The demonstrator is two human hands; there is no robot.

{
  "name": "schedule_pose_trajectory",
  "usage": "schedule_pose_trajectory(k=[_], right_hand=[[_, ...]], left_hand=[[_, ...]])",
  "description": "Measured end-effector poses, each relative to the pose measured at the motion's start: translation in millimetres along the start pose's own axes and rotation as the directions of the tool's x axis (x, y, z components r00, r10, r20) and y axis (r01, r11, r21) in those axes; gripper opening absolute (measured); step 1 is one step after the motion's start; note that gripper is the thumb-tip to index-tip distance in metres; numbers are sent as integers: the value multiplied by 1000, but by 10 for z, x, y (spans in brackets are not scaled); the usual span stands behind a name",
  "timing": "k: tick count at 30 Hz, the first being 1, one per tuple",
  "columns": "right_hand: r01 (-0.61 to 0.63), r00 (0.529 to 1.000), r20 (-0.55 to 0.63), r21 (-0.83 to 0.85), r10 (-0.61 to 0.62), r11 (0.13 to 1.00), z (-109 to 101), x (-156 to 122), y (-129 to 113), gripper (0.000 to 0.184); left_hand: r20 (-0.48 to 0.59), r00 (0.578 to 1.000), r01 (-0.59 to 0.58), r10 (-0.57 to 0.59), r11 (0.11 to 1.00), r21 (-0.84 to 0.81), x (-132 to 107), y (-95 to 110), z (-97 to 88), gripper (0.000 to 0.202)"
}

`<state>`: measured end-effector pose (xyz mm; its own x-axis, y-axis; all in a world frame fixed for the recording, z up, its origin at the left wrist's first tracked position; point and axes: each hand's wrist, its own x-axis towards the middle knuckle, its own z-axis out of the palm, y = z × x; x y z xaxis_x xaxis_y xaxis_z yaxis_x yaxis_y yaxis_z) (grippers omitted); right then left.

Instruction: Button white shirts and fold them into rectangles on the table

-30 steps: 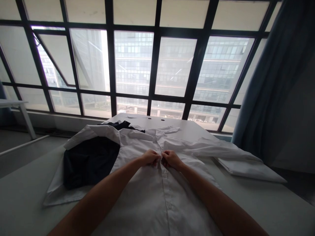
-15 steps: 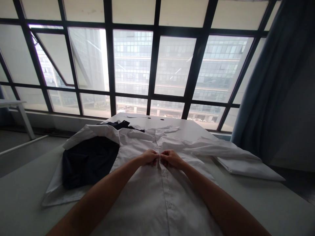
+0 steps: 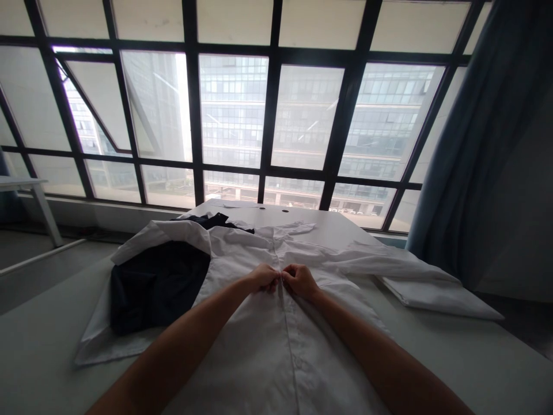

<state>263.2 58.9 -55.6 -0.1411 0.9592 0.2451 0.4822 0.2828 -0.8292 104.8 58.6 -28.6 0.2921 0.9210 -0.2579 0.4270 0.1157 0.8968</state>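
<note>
A white button-front shirt [image 3: 242,340] lies spread on the table, its front seam running down the middle toward me. My left hand [image 3: 264,278] pinches the left side of the front opening. Close against it, my right hand [image 3: 299,280] pinches the opposite edge, and the fingertips of both almost meet at the seam. Any button between the fingers is too small to make out. One white sleeve [image 3: 380,259] stretches out to the right.
Left of the shirt lies dark navy cloth [image 3: 158,285] partly wrapped in white fabric [image 3: 95,340]. Folded white cloth [image 3: 440,300] rests on the white table [image 3: 470,351] at right. Windows [image 3: 233,115] stand beyond the far edge, a blue curtain [image 3: 458,155] at right.
Both hands stay at the same spot on the seam. The right hand's fingers have turned slightly and curled closer to the left fingertips.
</note>
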Motion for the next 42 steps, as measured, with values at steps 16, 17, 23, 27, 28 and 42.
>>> schedule_pose_trajectory(k=[16,17,23,27,28,42], right_hand=[[-81,991,121,176,60,981,-72,5,-15,13],[-54,994,100,153,39,987,-62,5,-7,14],[132,991,2,-22,-132,991,-48,-8,12,18],[201,980,23,-80,-200,976,-72,-16,28,21],[212,977,24,-87,-210,974,-79,-17,36,21],[-99,987,137,73,89,992,-154,49,1,15]], left_hand=[[50,997,60,-56,995,-84,9,20,-26,36],[43,997,61,-57,994,-93,16,15,-18,35],[28,996,88,-84,984,-154,21,44,24,35],[23,996,92,-90,981,-168,-15,93,36,43],[15,995,95,-94,982,-161,-24,102,38,46],[-29,1000,4,-5,1000,-25,38,32,79,35]])
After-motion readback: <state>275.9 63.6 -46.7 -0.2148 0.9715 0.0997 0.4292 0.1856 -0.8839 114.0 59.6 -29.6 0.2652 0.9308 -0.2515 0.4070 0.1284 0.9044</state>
